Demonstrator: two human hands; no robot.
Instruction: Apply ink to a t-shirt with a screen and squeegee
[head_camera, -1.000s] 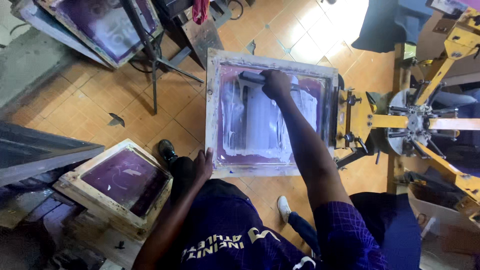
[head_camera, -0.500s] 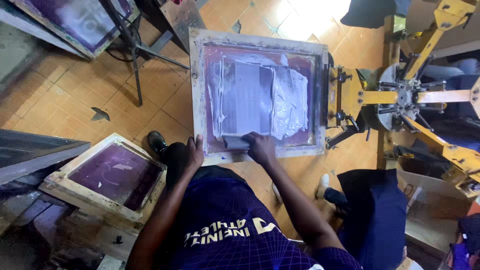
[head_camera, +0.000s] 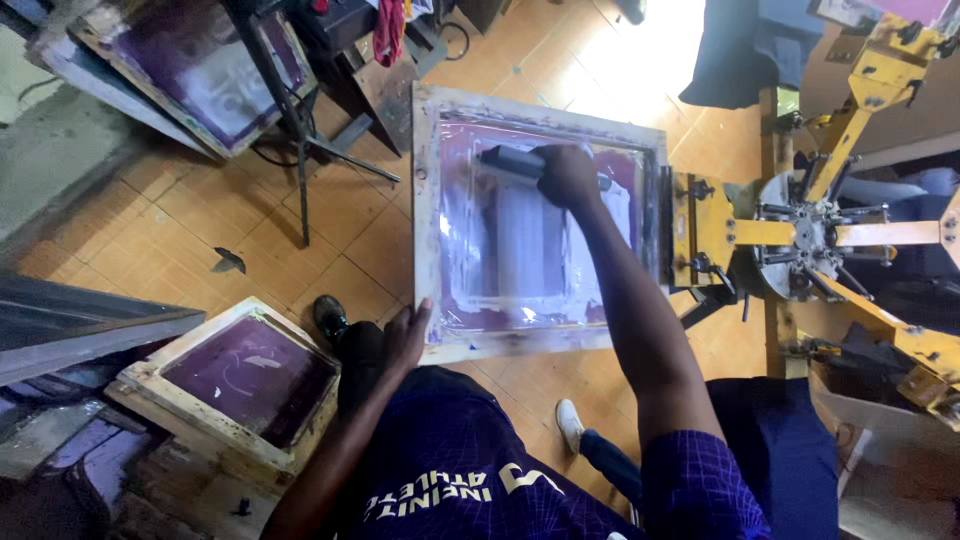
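Observation:
A wooden-framed printing screen (head_camera: 428, 210) with purple mesh and white ink lies flat on a yellow press. My right hand (head_camera: 566, 176) grips a dark squeegee (head_camera: 508, 160) at the far end of the screen, arm stretched out over the mesh. My left hand (head_camera: 403, 336) rests on the near left corner of the frame, fingers spread on the wood.
The yellow rotary press (head_camera: 820, 235) with its arms stands at the right. A stack of purple screens (head_camera: 240, 385) sits at the lower left, another screen (head_camera: 180, 70) leans at the upper left beside a metal stand (head_camera: 300, 140). The floor is orange tile.
My right hand has pushed the squeegee from the near edge of the screen back to the far end. The left hand has stayed on the near frame corner.

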